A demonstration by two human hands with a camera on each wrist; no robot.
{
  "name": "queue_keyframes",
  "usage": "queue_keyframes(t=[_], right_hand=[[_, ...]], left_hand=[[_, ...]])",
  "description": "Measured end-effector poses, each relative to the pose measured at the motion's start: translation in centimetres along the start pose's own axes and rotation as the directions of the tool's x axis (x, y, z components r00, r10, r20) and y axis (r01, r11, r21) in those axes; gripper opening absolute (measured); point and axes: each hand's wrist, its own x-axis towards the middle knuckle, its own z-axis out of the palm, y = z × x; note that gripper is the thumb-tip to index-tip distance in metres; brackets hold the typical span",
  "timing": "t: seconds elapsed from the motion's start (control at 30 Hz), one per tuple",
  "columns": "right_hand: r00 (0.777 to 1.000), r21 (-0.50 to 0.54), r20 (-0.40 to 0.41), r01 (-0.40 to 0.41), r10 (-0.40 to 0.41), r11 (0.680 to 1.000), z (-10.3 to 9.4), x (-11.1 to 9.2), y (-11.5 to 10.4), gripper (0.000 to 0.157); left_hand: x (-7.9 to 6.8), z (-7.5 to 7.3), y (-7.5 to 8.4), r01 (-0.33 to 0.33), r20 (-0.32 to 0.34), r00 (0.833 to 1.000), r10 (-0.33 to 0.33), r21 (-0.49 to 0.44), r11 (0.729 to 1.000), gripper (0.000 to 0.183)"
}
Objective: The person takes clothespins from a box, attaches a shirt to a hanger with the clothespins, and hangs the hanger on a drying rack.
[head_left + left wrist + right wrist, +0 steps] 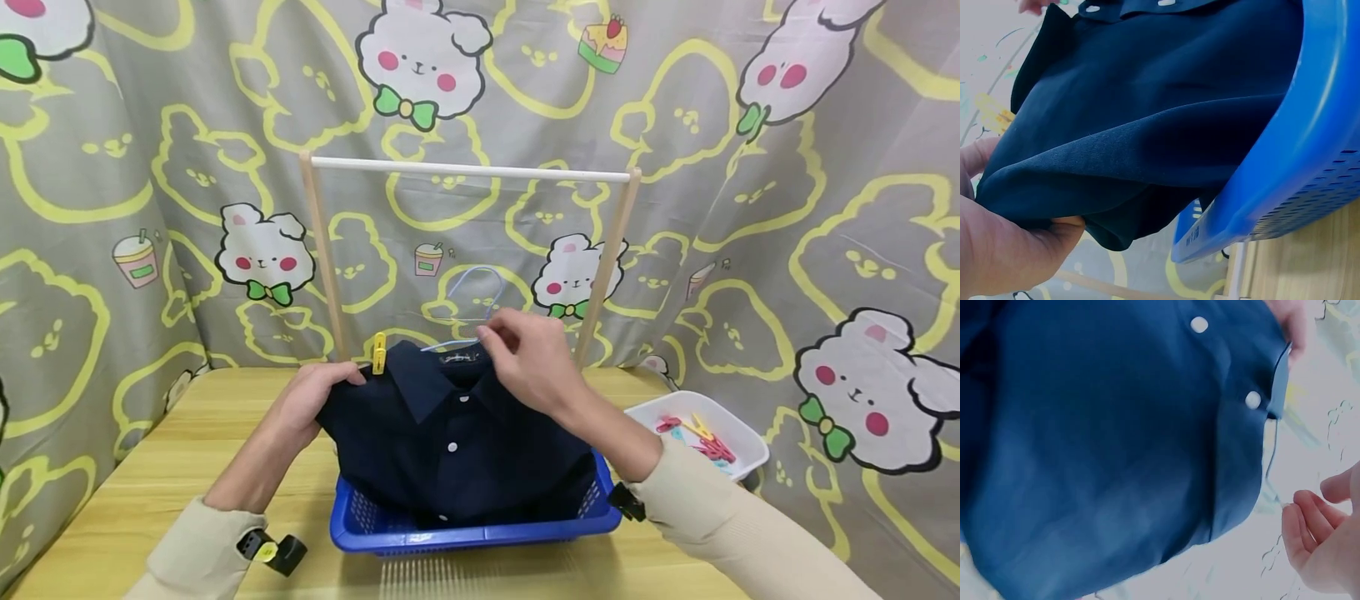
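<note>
A dark navy button-up shirt (480,450) with white buttons stands partly in a blue basket (480,537), its collar upward. My left hand (311,396) pinches the shirt's shoulder at the left; in the left wrist view the thumb and fingers of that hand (1016,244) fold around the cloth. A yellow clothespin (379,354) is clipped on that shoulder beside the collar. A thin light-blue wire hanger (450,342) shows at the neck opening, its hook rising behind. My right hand (536,358) holds the hanger near the collar with curled fingers, also seen in the right wrist view.
A wooden rack with a white rod (465,170) stands behind the basket. At the right, a white tray (753,446) holds several pink, yellow and blue clothespins. The wooden table (187,467) is bounded by a patterned grey curtain (525,100).
</note>
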Motion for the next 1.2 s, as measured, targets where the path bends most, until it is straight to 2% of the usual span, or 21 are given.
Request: queue_keyframes(t=[0.27,0.63,0.9,1.2], right_hand=[[0.994,-0.064,-0.017,-0.106,0.105,0.992,-2.5,-1.6,3.0,0.014],[0.976,-0.175,-0.051,-0.217,0.211,0.96,-4.7,-3.3,7.7,0.011],[0.935,-0.263,-0.014,-0.347,0.356,0.9,-5.8,-5.3,11.4,0.016],[0.878,-0.334,0.078,-0.423,0.471,0.843,-6.6,-7.8,14.4,0.017]], left_hand=[[-0.1,0.2,0.1,0.036,-0.016,0.999,-0.036,-0.01,0.999,0.025],[-0.1,0.2,-0.1,0.024,-0.033,0.999,-0.024,-0.003,1.0,0.028],[-0.1,0.2,-0.2,0.023,-0.047,0.999,-0.023,0.008,1.0,0.026],[0.0,0.2,-0.3,0.01,-0.043,0.999,-0.01,-0.006,1.0,0.028]])
